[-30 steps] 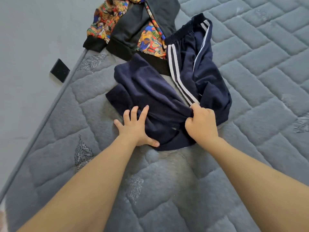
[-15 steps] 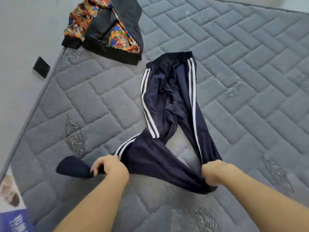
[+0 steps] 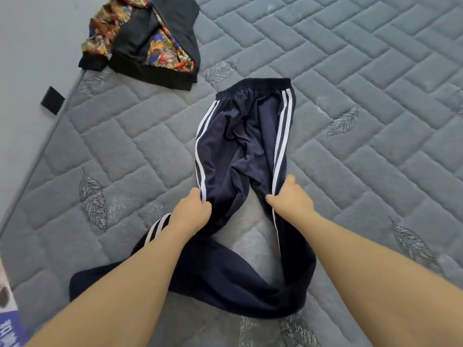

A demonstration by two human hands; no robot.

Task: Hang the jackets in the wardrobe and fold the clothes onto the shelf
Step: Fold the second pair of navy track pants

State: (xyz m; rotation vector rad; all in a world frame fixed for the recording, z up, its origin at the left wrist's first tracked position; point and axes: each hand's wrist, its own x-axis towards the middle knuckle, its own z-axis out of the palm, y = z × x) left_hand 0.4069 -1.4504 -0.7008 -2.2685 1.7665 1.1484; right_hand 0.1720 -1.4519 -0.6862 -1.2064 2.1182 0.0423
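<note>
Navy track pants (image 3: pixel 240 144) with white side stripes lie stretched out on the grey quilted mattress (image 3: pixel 350 71), waistband at the far end. Their lower legs cross and curl toward me under my forearms. My left hand (image 3: pixel 191 212) grips the left leg at its striped edge around knee height. My right hand (image 3: pixel 292 199) pinches the right leg at its striped edge, about level with the left hand. A black jacket (image 3: pixel 150 43) with a colourful printed lining lies crumpled at the mattress's far left corner.
The mattress's left edge runs diagonally beside a pale floor (image 3: pixel 22 33). A small black flat object (image 3: pixel 52 100) lies on that floor next to the edge. A blue printed item (image 3: pixel 10 329) shows at the bottom left corner.
The bunched pants were pulled out flat toward me with both hands on the leg ends. Both hands have since moved up the legs to about knee height, and the leg ends now lie slack.
</note>
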